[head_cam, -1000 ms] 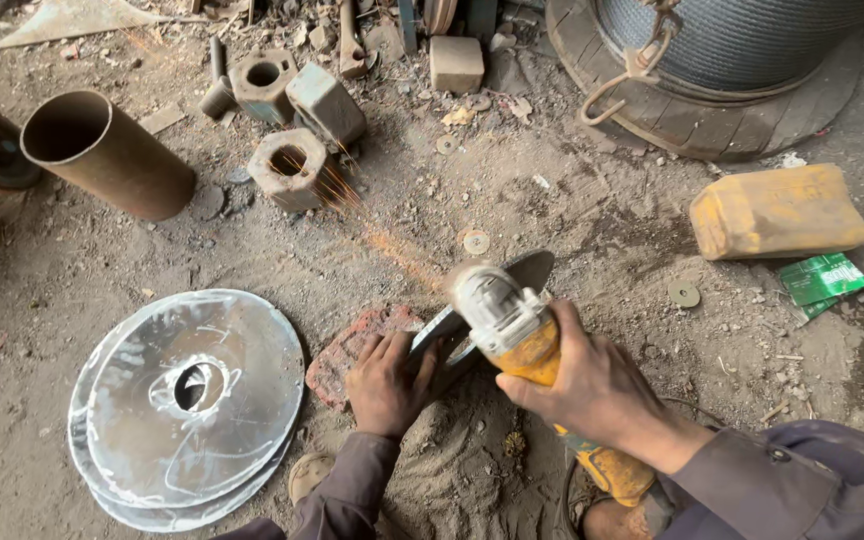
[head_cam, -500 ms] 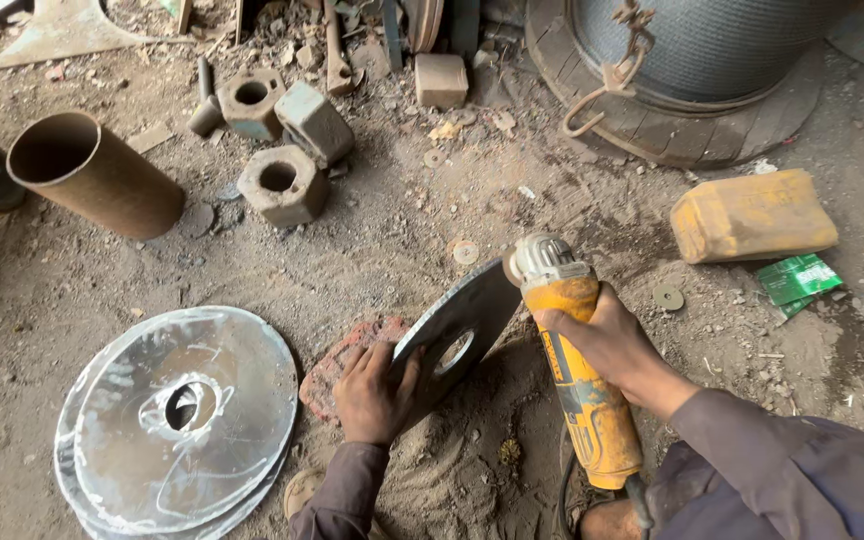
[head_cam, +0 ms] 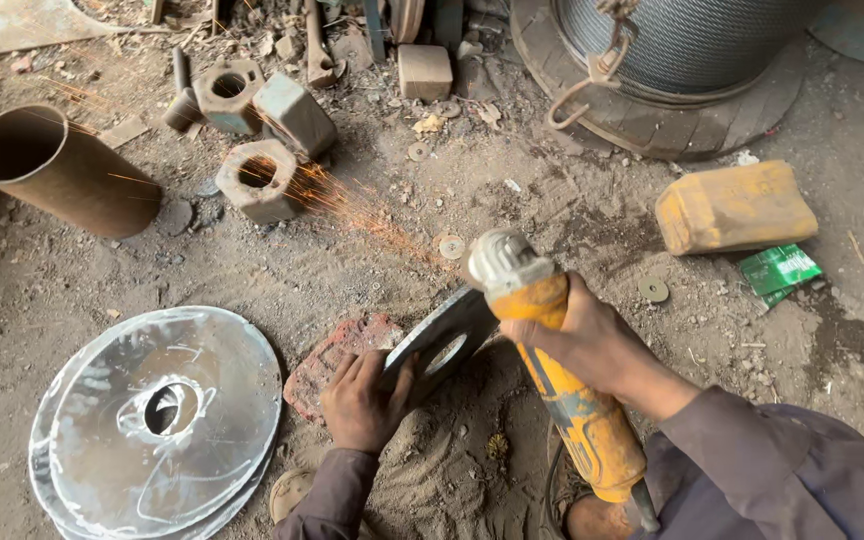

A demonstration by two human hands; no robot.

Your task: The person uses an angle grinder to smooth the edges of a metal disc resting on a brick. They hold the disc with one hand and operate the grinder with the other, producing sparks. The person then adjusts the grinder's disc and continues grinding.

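Metal ring disc at lower centre of frame, tilted on edge against reddish brick; long axis running lower left to upper right. Left hand below-left of disc, fingers closed over its lower rim. Right hand wrapped tight round yellow angle grinder, head at disc's upper edge. Sparks flung toward upper left, over steel blocks. Shiny stacked discs at lower left on dirt floor.

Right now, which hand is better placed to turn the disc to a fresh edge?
Left hand: it already grips the tilted metal disc. The right hand holds the yellow grinder, sparking.
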